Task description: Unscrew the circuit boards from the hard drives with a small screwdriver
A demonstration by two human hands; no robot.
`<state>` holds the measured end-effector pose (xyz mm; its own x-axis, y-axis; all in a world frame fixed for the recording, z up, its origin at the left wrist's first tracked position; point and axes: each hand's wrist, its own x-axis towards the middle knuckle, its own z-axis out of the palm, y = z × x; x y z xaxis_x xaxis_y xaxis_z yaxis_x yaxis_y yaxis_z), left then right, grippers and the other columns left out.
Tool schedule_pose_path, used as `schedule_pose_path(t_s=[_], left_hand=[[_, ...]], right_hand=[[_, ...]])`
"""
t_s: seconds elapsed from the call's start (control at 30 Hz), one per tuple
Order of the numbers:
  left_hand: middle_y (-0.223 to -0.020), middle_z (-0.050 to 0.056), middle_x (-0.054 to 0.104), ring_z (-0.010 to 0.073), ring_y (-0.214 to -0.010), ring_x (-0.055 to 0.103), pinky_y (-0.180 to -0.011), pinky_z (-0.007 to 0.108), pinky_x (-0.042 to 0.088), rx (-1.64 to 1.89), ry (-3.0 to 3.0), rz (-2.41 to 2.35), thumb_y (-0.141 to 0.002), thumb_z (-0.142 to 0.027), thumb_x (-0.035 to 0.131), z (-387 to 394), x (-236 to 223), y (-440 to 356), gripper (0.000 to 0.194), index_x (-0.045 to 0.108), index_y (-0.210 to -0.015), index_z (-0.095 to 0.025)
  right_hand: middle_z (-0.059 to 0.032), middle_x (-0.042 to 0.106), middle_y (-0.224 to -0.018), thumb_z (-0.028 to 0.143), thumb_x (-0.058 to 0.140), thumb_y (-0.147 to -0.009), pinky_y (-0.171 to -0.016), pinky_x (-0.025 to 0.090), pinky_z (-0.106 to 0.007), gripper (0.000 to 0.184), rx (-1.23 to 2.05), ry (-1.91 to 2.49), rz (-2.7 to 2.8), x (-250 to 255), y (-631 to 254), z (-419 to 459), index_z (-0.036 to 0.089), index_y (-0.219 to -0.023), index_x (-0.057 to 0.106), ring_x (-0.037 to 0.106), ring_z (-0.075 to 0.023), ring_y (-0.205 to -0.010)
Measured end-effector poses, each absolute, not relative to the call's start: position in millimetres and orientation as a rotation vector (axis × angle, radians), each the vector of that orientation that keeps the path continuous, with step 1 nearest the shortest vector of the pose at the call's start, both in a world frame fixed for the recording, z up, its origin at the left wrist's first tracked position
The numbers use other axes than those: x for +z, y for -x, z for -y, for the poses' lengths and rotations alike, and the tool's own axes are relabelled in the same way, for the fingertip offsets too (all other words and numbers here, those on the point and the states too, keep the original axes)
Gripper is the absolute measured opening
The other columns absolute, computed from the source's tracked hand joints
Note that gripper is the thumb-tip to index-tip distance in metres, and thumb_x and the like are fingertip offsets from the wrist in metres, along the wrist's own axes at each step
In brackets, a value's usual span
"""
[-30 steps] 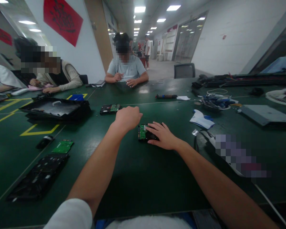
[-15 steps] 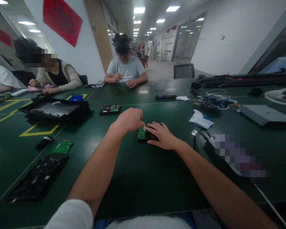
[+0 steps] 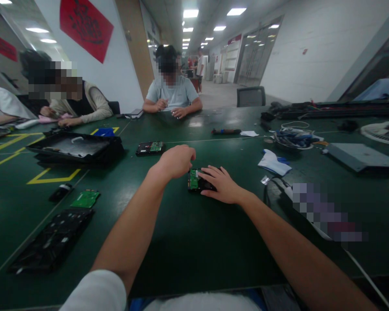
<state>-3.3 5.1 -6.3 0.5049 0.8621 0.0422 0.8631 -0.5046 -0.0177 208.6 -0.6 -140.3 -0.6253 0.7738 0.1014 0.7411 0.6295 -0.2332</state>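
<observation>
Right fingers (image 3: 215, 176) splay over a flat hard drive (image 3: 201, 185); left fingers (image 3: 188, 154) curl near its green circuit board (image 3: 193, 179), any hold hidden.

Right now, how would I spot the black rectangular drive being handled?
On the dark green table, find the nearest right hand. Partly under it lies the drive, black with a green circuit board. Unlike the similar black drive farther left, it is partly covered.
</observation>
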Motion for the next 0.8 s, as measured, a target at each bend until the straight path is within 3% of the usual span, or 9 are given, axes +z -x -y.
schedule_pose_path(t_s=[0.07, 0.17, 0.33, 0.43, 0.57, 0.67, 0.73, 0.8], left_hand=[[-0.120, 0.012, 0.074, 0.0252, -0.114, 0.068, -0.096, 0.033, 0.050, -0.065, 2.718, 1.519, -0.088, -0.016, 0.065, -6.3, -8.1, 4.9, 0.029, 0.069, -0.117, -0.015], [-0.116, 0.014, 0.074, 0.0287, -0.111, 0.069, -0.092, 0.036, 0.052, -0.133, 2.652, 1.624, -0.091, -0.035, 0.067, -6.3, -9.9, 2.6, 0.033, 0.067, -0.118, -0.015], [-0.108, 0.020, 0.076, 0.0350, -0.102, 0.072, -0.082, 0.042, 0.055, -0.136, 2.407, 1.872, -0.101, -0.053, 0.047, -1.7, -9.0, -7.6, 0.047, 0.070, -0.115, -0.015], [-0.105, 0.021, 0.076, 0.0361, -0.102, 0.073, -0.081, 0.043, 0.055, -0.098, 2.356, 1.918, -0.104, -0.047, 0.039, -0.4, -7.9, -8.5, 0.047, 0.072, -0.113, -0.014], [-0.114, 0.016, 0.075, 0.0303, -0.109, 0.070, -0.090, 0.038, 0.053, -0.130, 2.613, 1.695, -0.095, -0.025, 0.057, -2.2, -7.2, -1.7, 0.028, 0.068, -0.119, -0.014], [-0.122, 0.011, 0.072, 0.0235, -0.113, 0.068, -0.095, 0.031, 0.050, -0.122, 2.838, 1.434, -0.087, -0.013, 0.065, -3.5, -7.5, 2.1, 0.037, 0.063, -0.124, -0.016], [-0.121, 0.010, 0.072, 0.0232, -0.111, 0.068, -0.094, 0.031, 0.050, -0.103, 2.843, 1.436, -0.087, -0.014, 0.067, -3.5, -8.4, 0.9, 0.036, 0.064, -0.123, -0.016], [-0.117, 0.013, 0.074, 0.0266, -0.110, 0.069, -0.091, 0.034, 0.052, -0.126, 2.709, 1.586, -0.090, -0.027, 0.068, -2.9, -9.5, -2.7, 0.032, 0.064, -0.120, -0.016]], right_hand=[[-0.0102, 0.032, -0.168, 0.057, 0.058, -0.097, -0.122, 0.016, -0.072, 0.073, 0.259, 1.248, 2.658, -140.0, -208.5, 0.8, 0.029, -0.161, 0.036, 0.023, -0.0387, -0.156], [-0.0105, 0.032, -0.169, 0.057, 0.058, -0.097, -0.122, 0.015, -0.072, 0.074, 0.261, 1.258, 2.660, -139.8, -208.0, 1.0, 0.029, -0.161, 0.036, 0.022, -0.0390, -0.157], [-0.0102, 0.031, -0.169, 0.057, 0.058, -0.097, -0.122, 0.014, -0.073, 0.073, 0.268, 1.249, 2.651, -140.7, -208.1, 0.5, 0.031, -0.161, 0.036, 0.021, -0.0392, -0.157], [-0.0104, 0.030, -0.170, 0.059, 0.058, -0.096, -0.122, 0.014, -0.072, 0.073, 0.267, 1.260, 2.650, -140.5, -208.2, 0.4, 0.031, -0.160, 0.037, 0.022, -0.0386, -0.157], [-0.0114, 0.024, -0.171, 0.059, 0.057, -0.096, -0.123, 0.014, -0.070, 0.074, 0.263, 1.286, 2.661, -139.9, -208.0, 0.6, 0.029, -0.161, 0.036, 0.019, -0.0380, -0.158], [-0.0125, 0.023, -0.171, 0.060, 0.057, -0.096, -0.123, 0.014, -0.070, 0.075, 0.253, 1.291, 2.657, -141.1, -208.0, 0.5, 0.029, -0.161, 0.036, 0.019, -0.0378, -0.158], [-0.0118, 0.025, -0.171, 0.060, 0.057, -0.096, -0.123, 0.015, -0.070, 0.075, 0.243, 1.286, 2.653, -142.3, -208.3, 0.2, 0.030, -0.161, 0.036, 0.020, -0.0376, -0.158], [-0.0110, 0.024, -0.171, 0.061, 0.057, -0.096, -0.123, 0.015, -0.071, 0.074, 0.240, 1.279, 2.651, -143.3, -208.7, -0.2, 0.030, -0.161, 0.037, 0.020, -0.0380, -0.158]])
